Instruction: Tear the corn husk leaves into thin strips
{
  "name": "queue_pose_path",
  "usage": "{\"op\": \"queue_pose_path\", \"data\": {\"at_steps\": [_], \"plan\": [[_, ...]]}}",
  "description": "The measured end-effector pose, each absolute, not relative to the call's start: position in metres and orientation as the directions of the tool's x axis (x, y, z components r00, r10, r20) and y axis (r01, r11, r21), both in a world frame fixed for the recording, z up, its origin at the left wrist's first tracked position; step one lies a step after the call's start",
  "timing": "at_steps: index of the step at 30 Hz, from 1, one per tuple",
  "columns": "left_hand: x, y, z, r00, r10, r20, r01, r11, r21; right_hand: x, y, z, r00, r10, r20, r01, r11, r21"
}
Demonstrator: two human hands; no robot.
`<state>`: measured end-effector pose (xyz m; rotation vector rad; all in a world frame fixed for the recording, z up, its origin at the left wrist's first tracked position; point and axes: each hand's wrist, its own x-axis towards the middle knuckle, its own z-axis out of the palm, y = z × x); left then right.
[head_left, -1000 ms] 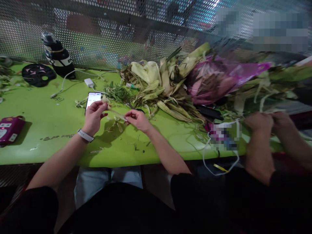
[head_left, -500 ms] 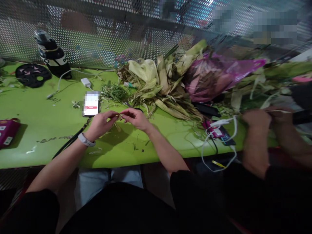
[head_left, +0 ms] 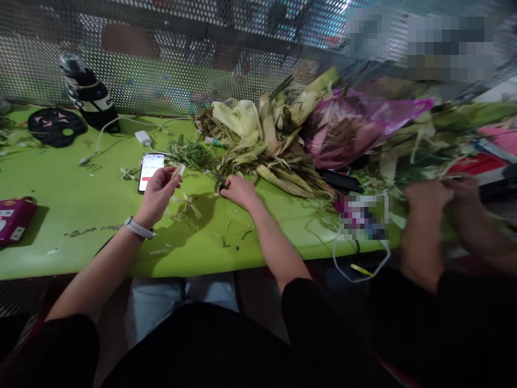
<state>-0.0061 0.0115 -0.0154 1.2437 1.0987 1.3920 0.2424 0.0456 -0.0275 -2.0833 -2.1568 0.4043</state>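
Note:
My left hand (head_left: 159, 191) is closed in a pinch on a small pale piece of corn husk (head_left: 178, 171), just in front of the lit phone (head_left: 147, 167). To its right, my right hand (head_left: 241, 191) has its fingers closed on the dark handle of a pair of scissors (head_left: 222, 188). The scissors lie low at the table, blades toward the pile of corn husks (head_left: 278, 145). Between my hands, a knotted pale husk strip (head_left: 189, 206) rests on the table. Behind the scissors sits a heap of thin green strips (head_left: 189, 152).
A black bottle (head_left: 92, 97) and a black mask-like object (head_left: 56, 127) stand back left, a purple box (head_left: 16, 220) front left. A pink plastic bag (head_left: 335, 129) sits amid the husks. A white cable (head_left: 334, 256) hangs off the edge. At right are a co-worker's hands (head_left: 428, 194).
My hands, close together before, have parted. The left has moved back toward the phone with a pale husk piece; the right has moved right and taken hold of the scissors.

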Motion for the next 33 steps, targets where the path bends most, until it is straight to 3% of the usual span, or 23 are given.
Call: {"op": "queue_pose_path", "data": {"at_steps": [7, 11, 16, 20, 24, 28, 31, 33], "plan": [[-0.008, 0.012, -0.019, -0.021, 0.988, 0.151, -0.069, -0.152, 0.986, 0.247, 0.047, -0.027, -0.006, 0.999, 0.05, 0.964, 0.019, -0.265], [-0.008, 0.012, -0.019, -0.008, 0.993, 0.117, -0.045, -0.117, 0.992, 0.252, 0.049, -0.025, -0.005, 0.998, -0.056, 0.952, -0.013, -0.305], [-0.009, 0.011, -0.017, 0.028, 0.995, 0.098, -0.042, -0.097, 0.994, 0.259, 0.055, -0.026, 0.072, 0.991, -0.109, 0.943, -0.103, -0.316], [-0.008, 0.011, -0.017, 0.02, 0.996, 0.091, -0.056, -0.089, 0.994, 0.264, 0.057, -0.027, 0.043, 0.991, -0.128, 0.935, -0.085, -0.344], [-0.008, 0.011, -0.017, 0.015, 0.997, 0.075, -0.081, -0.073, 0.994, 0.274, 0.057, -0.025, 0.015, 0.981, -0.194, 0.825, -0.121, -0.552], [-0.008, 0.01, -0.017, 0.007, 0.994, 0.11, -0.085, -0.109, 0.99, 0.278, 0.051, -0.018, -0.147, 0.964, -0.222, 0.478, -0.127, -0.869], [-0.008, 0.009, -0.015, -0.037, 0.988, 0.147, -0.069, -0.149, 0.986, 0.271, 0.042, -0.013, -0.292, 0.939, -0.184, 0.292, -0.095, -0.952], [-0.007, 0.009, -0.015, -0.047, 0.986, 0.158, -0.068, -0.161, 0.985, 0.262, 0.036, -0.012, -0.34, 0.921, -0.191, 0.268, -0.1, -0.958]]}}
